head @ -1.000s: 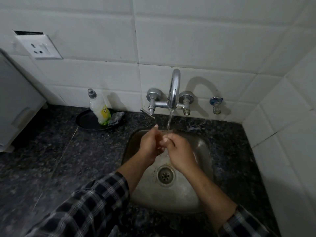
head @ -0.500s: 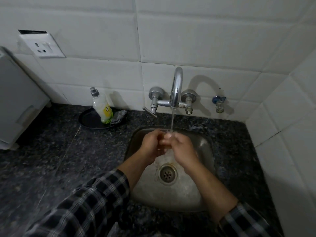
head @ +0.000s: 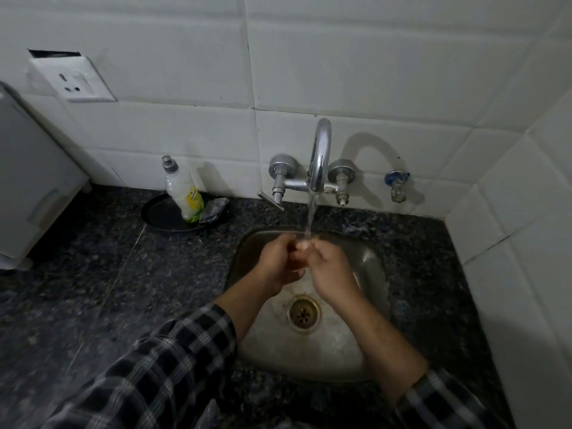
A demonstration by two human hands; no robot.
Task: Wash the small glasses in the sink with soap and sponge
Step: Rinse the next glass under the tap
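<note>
**A:** Where are the hands?

**B:** Both are over the sink, meeting under the water stream that falls from the tap. The left hand comes in from the left and the right hand from the right, each out of a checked sleeve.

**A:** And the fingers?

**B:** They are curled on both hands, left fingers and right fingers turned towards each other. Between them they hold the small glass. Only a clear, wet bit of it shows, and the water lands right there. I cannot tell how far each finger wraps round it.

**A:** What lies under the fingers?

**B:** The drain, nearer the person than the fingers and apart from them, in the steel bottom.

**A:** The soap?

**B:** It is well to the left of the fingers, on the dark speckled surface. A soap bottle stands upright in a black dish by the tiled wall. A grey crumpled pad lies in the same dish, just beside the bottle on its right.

**A:** Anything else?

**B:** Beyond the fingers, right of the tap, there is a small valve on the wall. Far to the left are a white socket up on the tiles and a white appliance at the edge of the surface.
</note>
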